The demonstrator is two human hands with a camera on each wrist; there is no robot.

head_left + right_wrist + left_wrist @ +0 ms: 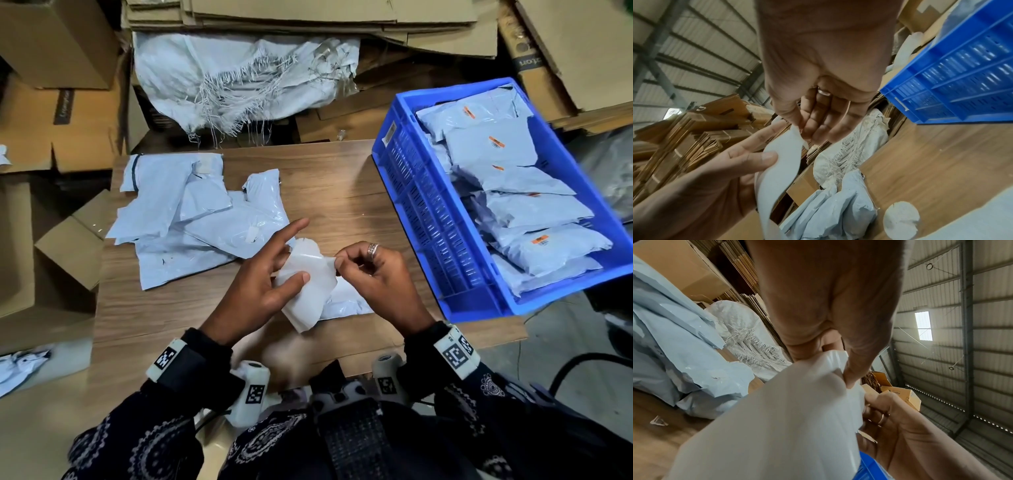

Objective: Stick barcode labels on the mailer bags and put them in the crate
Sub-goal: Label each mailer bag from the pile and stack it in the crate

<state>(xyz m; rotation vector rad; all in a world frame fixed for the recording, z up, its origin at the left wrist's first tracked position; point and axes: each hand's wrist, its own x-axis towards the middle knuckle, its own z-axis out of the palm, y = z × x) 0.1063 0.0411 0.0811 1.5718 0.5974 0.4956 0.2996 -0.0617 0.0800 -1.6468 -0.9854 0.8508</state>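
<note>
Right now a glossy white label sheet (306,284), curled and bowed, is held above the wooden table (342,192). Left hand (263,277) grips it with thumb and fingers, index finger extended; right hand (373,270) pinches its upper edge. Just right, the blue crate (424,219) holds labelled mailer bags (493,150); unlabelled mailer bags (191,219) lie left.

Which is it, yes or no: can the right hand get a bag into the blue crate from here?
Probably yes. The blue crate sits open-topped just beside the right hand, nothing between, but that hand is busy pinching the white label sheet.
</note>
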